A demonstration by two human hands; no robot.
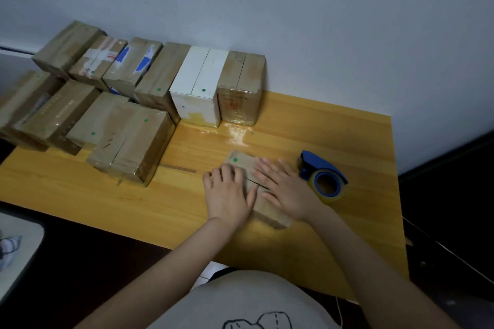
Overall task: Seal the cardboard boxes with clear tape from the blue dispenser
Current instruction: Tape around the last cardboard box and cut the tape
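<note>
Yellow varnished wooden tabletop [80, 184] fills the view below a plain pale wall, its near edge at the person's waist. Nearest, a small flat brown cardboard box [263, 199] lies under both palms: the left hand [227, 192] and the right hand [283, 189] rest flat with fingers spread, gripping nothing, pressing its flaps together. A dark seam shows between the hands, so this box looks unsealed. Just beside the right hand sits the blue plastic tape dispenser with its clear roll [324, 177], untouched; taping this box is left to do. Farther back and left, a crowded row of brown taped boxes [128, 139] and one white box [199, 88] stand against the wall, apparently finished. Nothing blocks the reach to the dispenser.
</note>
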